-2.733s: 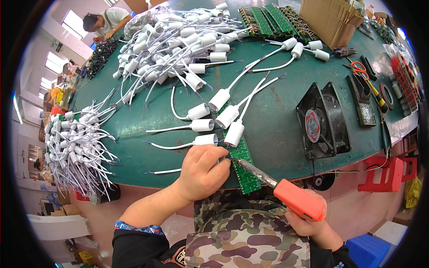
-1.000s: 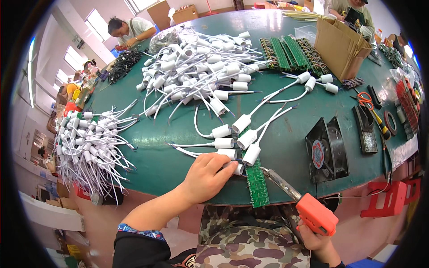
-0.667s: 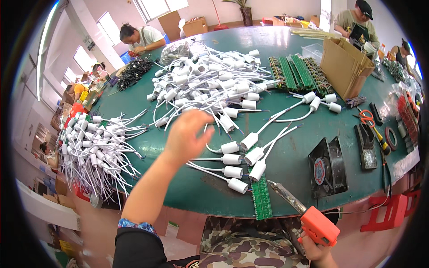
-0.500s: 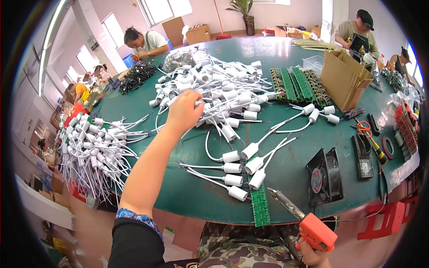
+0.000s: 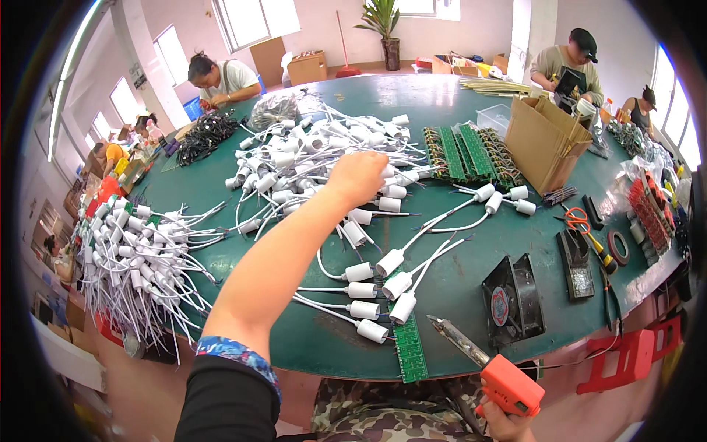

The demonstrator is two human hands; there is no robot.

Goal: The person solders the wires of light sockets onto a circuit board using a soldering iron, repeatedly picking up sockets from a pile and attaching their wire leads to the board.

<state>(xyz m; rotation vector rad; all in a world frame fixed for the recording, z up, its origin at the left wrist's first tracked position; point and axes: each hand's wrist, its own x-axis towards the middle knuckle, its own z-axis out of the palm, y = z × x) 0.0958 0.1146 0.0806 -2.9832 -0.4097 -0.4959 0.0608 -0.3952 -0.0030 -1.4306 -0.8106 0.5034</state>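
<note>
The green circuit-board strip [image 5: 412,355] lies at the 6 o'clock edge of the table [image 5: 464,287], its 12 o'clock end among 7 white lamp sockets [image 5: 403,308]. If the soldering iron [image 5: 495,370] is hot, its tip drifting toward 10 o'clock could scorch the nearest socket; the socket pile [image 5: 283,158] looks tangled, so pulling 1 out could drag neighbours. From the strip, the left hand [image 5: 357,179] is at 11 o'clock, over the pile, fingertips hidden, so I cannot tell whether they pinch anything; the right hand [image 5: 505,425], at 4 o'clock, wraps the iron's handle.
</note>
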